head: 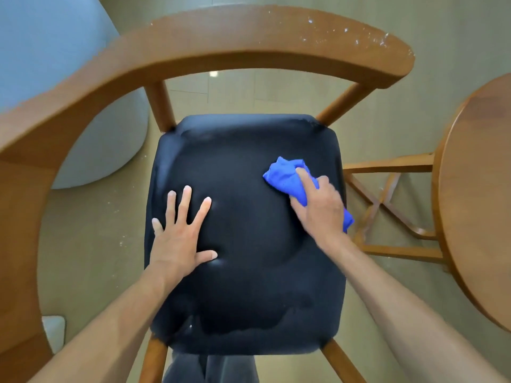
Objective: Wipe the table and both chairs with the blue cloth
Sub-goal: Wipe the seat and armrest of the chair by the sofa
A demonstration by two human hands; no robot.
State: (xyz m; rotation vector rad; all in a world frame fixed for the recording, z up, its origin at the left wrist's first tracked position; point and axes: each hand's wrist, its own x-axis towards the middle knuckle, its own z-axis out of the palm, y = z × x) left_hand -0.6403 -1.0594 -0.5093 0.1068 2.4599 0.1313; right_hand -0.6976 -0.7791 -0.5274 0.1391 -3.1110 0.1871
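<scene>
Grasping the bunched blue cloth (pixel 287 176), the right hand (pixel 320 208) presses it onto the right side of the black seat (pixel 249 286), its grip curled over the fabric, one finger stretched along the top. Released and spread flat, the left hand (pixel 181 239) rests on the seat's left side, holding nothing. One chair (pixel 249 34) is in full view, its curved wooden backrest speckled with pale flecks at the right end, so that part looks unwiped. A second wooden piece rises at the left edge, possibly the other chair. One round counter (pixel 481 189) stands to the right; whether it is wiped I cannot tell. One cloth, two hands.
</scene>
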